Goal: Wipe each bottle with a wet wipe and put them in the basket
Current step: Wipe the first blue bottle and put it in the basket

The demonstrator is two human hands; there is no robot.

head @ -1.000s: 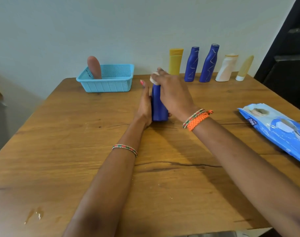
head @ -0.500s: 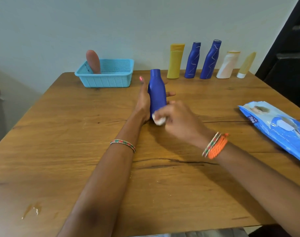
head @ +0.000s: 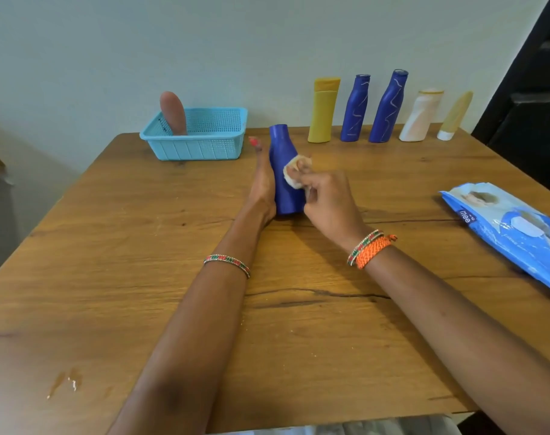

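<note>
Turquoise plastic basket (head: 201,146) sat far left on the wooden table (head: 110,246), a brown bottle (head: 173,113) already standing upright in it. Just right of it, near table centre, left hand (head: 262,189) cupped the left side of the plain blue bottle (head: 284,171), fingers wrapped behind it and mostly hidden, bottle standing upright on its base. Right hand (head: 330,199) pinched a crumpled wet wipe (head: 294,174) between fingertips and pressed it on the bottle's mid front. Judged step: wiping this bottle, one bottle done, six left counting this one. To do it well, left hand should hold the base steady and turn the bottle so the wipe reaches the hidden back and the neck, long strokes top to bottom, light pressure so it doesn't tip. Further right along the wall stood a yellow bottle (head: 323,111), two patterned blue bottles (head: 355,109), a white bottle (head: 421,116) and a beige tube (head: 454,116), untouched. Wipes pack (head: 512,230) lay at far right, near the edge.
</note>
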